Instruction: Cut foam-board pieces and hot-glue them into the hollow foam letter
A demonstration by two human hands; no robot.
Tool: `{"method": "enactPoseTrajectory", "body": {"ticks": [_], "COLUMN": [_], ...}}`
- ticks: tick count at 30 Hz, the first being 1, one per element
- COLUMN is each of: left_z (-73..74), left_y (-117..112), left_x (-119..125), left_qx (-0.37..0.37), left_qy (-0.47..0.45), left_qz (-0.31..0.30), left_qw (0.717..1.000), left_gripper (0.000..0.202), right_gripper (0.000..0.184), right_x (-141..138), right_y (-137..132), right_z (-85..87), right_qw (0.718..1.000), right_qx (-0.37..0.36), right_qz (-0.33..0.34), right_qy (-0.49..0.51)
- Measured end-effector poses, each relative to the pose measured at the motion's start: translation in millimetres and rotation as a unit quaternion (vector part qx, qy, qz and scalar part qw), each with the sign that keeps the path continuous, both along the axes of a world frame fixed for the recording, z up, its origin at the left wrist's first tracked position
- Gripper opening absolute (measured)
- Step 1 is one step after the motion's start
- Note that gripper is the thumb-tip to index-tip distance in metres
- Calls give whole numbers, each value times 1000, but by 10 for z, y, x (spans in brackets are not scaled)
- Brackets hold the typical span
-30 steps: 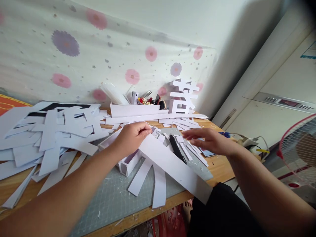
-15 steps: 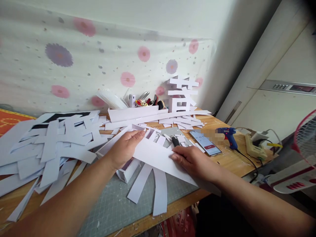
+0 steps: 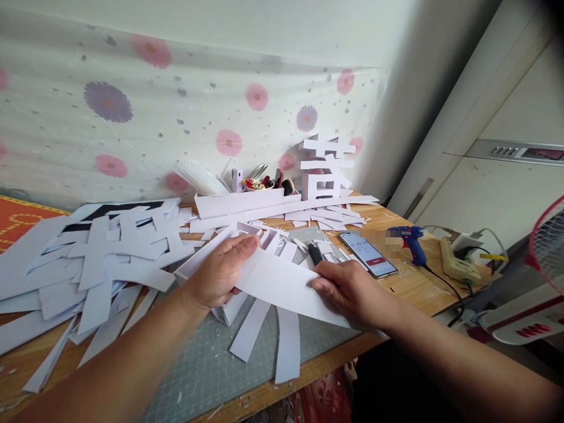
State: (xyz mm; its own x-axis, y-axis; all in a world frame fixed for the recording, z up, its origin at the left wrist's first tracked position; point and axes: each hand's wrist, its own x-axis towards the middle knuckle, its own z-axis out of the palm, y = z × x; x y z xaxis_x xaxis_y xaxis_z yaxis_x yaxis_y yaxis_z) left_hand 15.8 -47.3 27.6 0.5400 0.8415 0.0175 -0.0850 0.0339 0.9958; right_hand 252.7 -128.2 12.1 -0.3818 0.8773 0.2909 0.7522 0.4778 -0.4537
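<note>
A white foam board strip (image 3: 286, 282) slants between my two hands above the green cutting mat (image 3: 198, 364). My left hand (image 3: 222, 267) pinches its left end, thumb on top. Toward the strip's lower right end, my right hand (image 3: 346, 288) grips it, with the fingers underneath hidden. Partly behind the left hand sits a white foam board letter shape with raised walls (image 3: 227, 311). Two loose strips, one straight (image 3: 250, 335) and one slightly curved (image 3: 288, 349), lie on the mat below. A black-handled tool (image 3: 315, 252) rests just beyond my right hand.
Cut white pieces (image 3: 101, 252) are heaped at left. A white tool box (image 3: 238, 204) and a built-up white character (image 3: 326, 170) stand along the wall. At right are a phone (image 3: 368, 254), a blue glue gun (image 3: 412, 244), a power strip (image 3: 458, 261) and a racket (image 3: 549, 247).
The strip now bows slightly between my hands, and its right end has lifted a little. My right hand has shifted slightly right. The view has moved a little.
</note>
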Motion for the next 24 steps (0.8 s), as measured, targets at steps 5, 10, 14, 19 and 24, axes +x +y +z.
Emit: {"method": "enactPoseTrajectory", "body": {"ticks": [5,10,14,19,24], "left_z": [38,1,-9,-5,75], "left_y": [-26,-93,-67,39,82], "left_x": [-26,-6,28,12,-75], "left_qx": [27,-13,56,281,310], "left_qy": [-26,-36,3,119,210], "left_qz": [-41,-80,-43,99,-56], "left_qw": [998,996,998,947,925], "left_gripper": [44,50,51,46,33], "right_gripper": [44,44,42,41,39], "right_x": [-12,-40,-54,-68,-93], "right_y": [-34,3,13,-55,-116], "right_z": [-13,-14,-6,31,88], "right_qw": [1000,1000,999,985,949], "right_qx": [5,10,34,115,226], "right_qz": [14,26,2,-74,-106], "right_qy": [-9,-11,-22,-108,-195]}}
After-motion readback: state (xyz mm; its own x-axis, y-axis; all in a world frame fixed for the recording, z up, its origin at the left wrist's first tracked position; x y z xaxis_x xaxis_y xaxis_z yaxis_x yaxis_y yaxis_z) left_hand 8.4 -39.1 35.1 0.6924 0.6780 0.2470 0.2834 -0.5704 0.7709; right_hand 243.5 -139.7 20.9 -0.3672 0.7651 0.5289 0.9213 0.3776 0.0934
